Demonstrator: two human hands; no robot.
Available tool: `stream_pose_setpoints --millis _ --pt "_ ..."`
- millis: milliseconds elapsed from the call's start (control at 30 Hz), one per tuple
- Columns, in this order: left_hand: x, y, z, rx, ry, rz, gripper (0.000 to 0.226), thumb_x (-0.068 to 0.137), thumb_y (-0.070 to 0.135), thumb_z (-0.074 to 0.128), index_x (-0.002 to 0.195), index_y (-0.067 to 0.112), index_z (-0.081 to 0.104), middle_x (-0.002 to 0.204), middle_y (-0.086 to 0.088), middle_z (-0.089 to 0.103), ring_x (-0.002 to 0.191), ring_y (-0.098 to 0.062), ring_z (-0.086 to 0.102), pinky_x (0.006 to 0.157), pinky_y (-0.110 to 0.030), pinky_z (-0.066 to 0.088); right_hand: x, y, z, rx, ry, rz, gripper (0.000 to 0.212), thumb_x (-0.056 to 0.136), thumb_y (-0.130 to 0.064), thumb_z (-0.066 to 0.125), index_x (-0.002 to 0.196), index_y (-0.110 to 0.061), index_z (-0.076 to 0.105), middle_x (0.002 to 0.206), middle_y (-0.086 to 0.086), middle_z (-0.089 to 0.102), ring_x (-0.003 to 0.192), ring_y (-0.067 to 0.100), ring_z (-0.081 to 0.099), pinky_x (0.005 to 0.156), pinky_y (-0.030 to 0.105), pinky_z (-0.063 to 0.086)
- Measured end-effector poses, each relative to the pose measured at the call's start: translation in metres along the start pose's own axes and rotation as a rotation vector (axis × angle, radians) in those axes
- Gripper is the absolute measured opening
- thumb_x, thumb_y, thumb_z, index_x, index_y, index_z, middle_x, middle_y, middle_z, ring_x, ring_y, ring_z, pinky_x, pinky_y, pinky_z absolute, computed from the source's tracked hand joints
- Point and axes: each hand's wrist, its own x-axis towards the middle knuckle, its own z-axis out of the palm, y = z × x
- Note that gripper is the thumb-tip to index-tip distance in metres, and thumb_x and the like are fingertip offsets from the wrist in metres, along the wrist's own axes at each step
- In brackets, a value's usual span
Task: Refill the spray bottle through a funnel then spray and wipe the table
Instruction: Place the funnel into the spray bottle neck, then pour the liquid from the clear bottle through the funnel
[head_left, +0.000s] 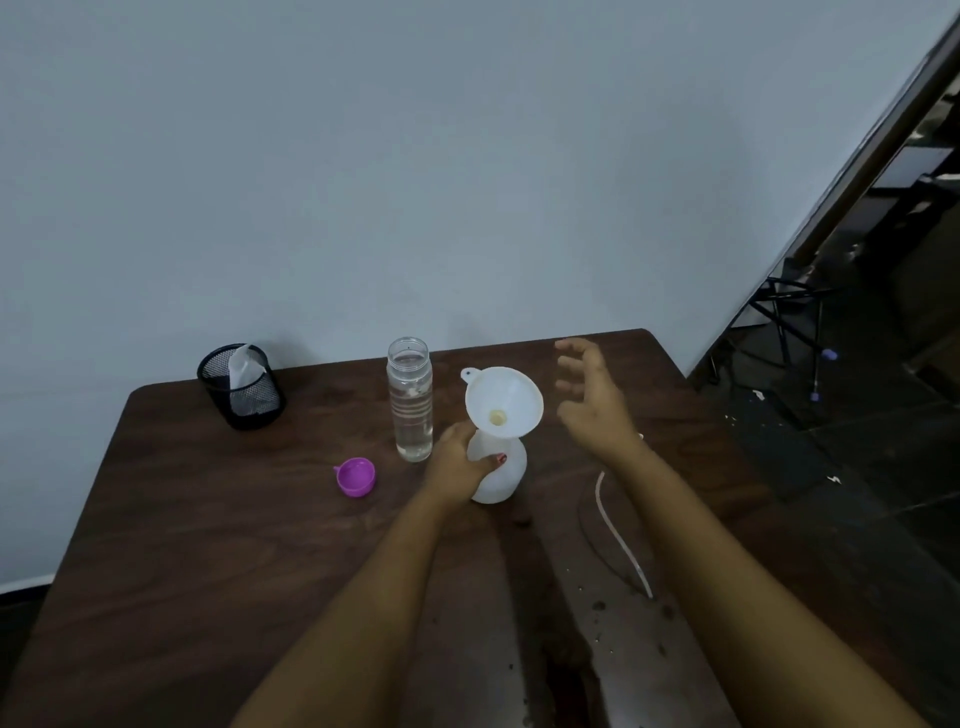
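centre frame, the left hand (457, 457) wraps the white spray bottle (496, 475) to steady it under the funnel (504, 400) seated in its neck, while the right hand (592, 400) hovers just right, fingers spread, empty, with the uncapped water bottle (410, 400) waiting left.

On the counter (208, 545), the funnel (503, 400) sits in the spray bottle (497, 470), with the water bottle (410, 400) just left, the cap (356, 477) before it and the mesh cup (241, 387) far left.
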Motion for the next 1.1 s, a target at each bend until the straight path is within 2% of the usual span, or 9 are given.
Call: stream_pose_setpoints --millis 100,233,433,567,667,767,867,933,1100 --pt "-0.01 -0.004 -0.007 -0.046 0.015 0.034 0.057 0.084 0.017 0.068 0.135 0.011 0.045 0.14 -0.006 0.047 0.13 -0.022 0.042 0.1 -0.027 0.035 0.02 -0.015 -0.001 0.038 -0.009 0.014 0.057 0.077 0.015 0.042 0.117 -0.025 0.051 0.123 -0.003 0.053 0.111 0.014 0.054 0.083 0.028 0.051" --pt "-0.027 -0.011 -0.024 -0.063 0.033 0.018 0.058 0.087 0.019 0.065 0.139 0.013 0.039 0.143 -0.004 0.045 0.131 -0.021 0.041 0.104 -0.027 0.034 0.045 -0.022 0.015 0.102 -0.148 0.085 0.05 0.08 0.015 0.044 0.112 -0.021 0.055 0.12 0.0 0.056 0.115 0.017 0.053 0.076 0.026 0.051" --pt "-0.047 -0.023 -0.047 0.055 0.065 -0.019 0.053 0.087 0.028 0.065 0.134 0.017 0.045 0.137 -0.002 0.052 0.125 -0.02 0.049 0.104 -0.034 0.042 0.052 -0.015 0.072 -0.068 -0.492 0.059 0.06 0.083 -0.003 0.066 0.136 -0.021 0.043 0.137 0.004 0.047 0.124 0.022 0.047 0.095 0.032 0.046" --pt "-0.051 -0.027 -0.059 0.085 0.12 -0.092 0.053 0.086 0.03 0.065 0.134 0.017 0.046 0.136 -0.001 0.053 0.125 -0.019 0.05 0.104 -0.035 0.044 0.049 -0.01 0.107 -0.078 -0.589 0.018 0.068 0.086 -0.015 0.068 0.143 -0.022 0.032 0.136 0.004 0.048 0.11 0.015 0.051 0.085 0.026 0.046" --pt "-0.051 -0.028 -0.063 0.118 0.151 -0.101 0.053 0.086 0.028 0.065 0.134 0.016 0.046 0.135 -0.002 0.055 0.123 -0.019 0.051 0.102 -0.03 0.042 0.05 -0.008 0.124 -0.085 -0.567 0.017 0.067 0.085 -0.018 0.069 0.141 -0.022 0.033 0.124 -0.002 0.051 0.108 0.013 0.049 0.084 0.024 0.041" --pt "-0.046 -0.027 -0.063 0.148 0.175 -0.121 0.05 0.084 0.023 0.067 0.13 0.012 0.05 0.127 -0.006 0.059 0.118 -0.021 0.054 0.096 -0.027 0.044 0.052 -0.007 0.132 -0.129 -0.471 0.037 0.051 0.085 -0.013 0.067 0.131 -0.015 0.046 0.112 0.0 0.057 0.103 0.016 0.054 0.072 0.011 0.042" --pt "-0.039 -0.022 -0.061 0.171 0.174 -0.175 0.046 0.082 0.02 0.069 0.123 0.007 0.054 0.118 -0.01 0.063 0.111 -0.023 0.058 0.087 -0.023 0.044 0.052 -0.002 0.132 -0.19 -0.416 -0.06 0.047 0.081 0.003 0.066 0.125 -0.005 0.051 0.114 0.011 0.061 0.107 0.026 0.059 0.074 0.014 0.043" --pt "-0.034 -0.019 -0.06 0.173 0.157 -0.193 0.046 0.081 0.019 0.07 0.122 0.005 0.055 0.117 -0.012 0.063 0.111 -0.025 0.058 0.084 -0.022 0.042 0.049 -0.005 0.125 -0.089 -0.363 -0.021 0.037 0.082 -0.003 0.068 0.117 -0.006 0.055 0.103 0.006 0.062 0.104 0.025 0.06 0.067 0.009 0.044" --pt "-0.025 -0.011 -0.059 0.161 0.128 -0.286 0.048 0.08 0.017 0.073 0.123 0.007 0.053 0.12 -0.01 0.061 0.112 -0.024 0.057 0.09 -0.025 0.046 0.051 -0.004 0.092 -0.034 -0.215 -0.034 0.046 0.069 -0.014 0.081 0.107 -0.02 0.057 0.099 -0.002 0.066 0.091 0.015 0.064 0.08 0.028 0.051"
